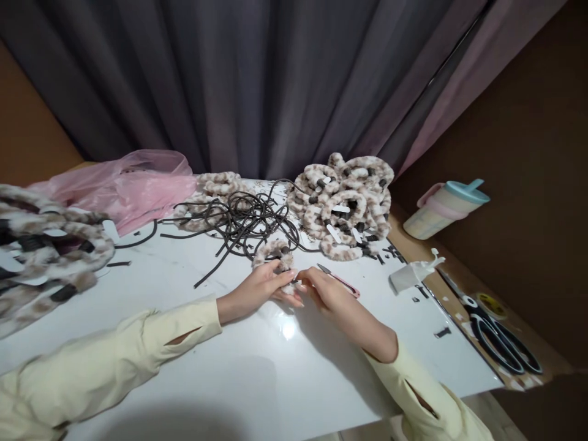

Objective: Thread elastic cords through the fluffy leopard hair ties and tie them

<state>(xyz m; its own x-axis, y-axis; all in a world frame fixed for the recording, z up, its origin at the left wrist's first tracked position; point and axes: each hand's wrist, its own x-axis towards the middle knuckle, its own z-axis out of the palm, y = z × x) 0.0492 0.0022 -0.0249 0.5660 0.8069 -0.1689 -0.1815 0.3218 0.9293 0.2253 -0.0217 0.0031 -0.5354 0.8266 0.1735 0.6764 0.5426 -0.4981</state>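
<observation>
A small fluffy ring (271, 250), cream with brown spots, is gripped between the thumb and fingers of my left hand (260, 289) over the middle of the table. My right hand (327, 293) comes in from the right, its fingertips pinched together at the near side of the ring. A small dark bit shows between the two hands, but what the right fingertips hold is too small to make out. Just beyond the right hand lies a pink cutter (345, 285) with its pointed blade. A tangle of dark cords (250, 220) spreads behind the ring.
Piles of spotted fluffy rings lie at the back right (349, 202) and left (92, 245). A pink plastic bag (142, 187) rests behind. On the right are a small white bottle (408, 277), black-handled scissors (493, 343), yellow tape (491, 305) and a lidded cup (434, 217).
</observation>
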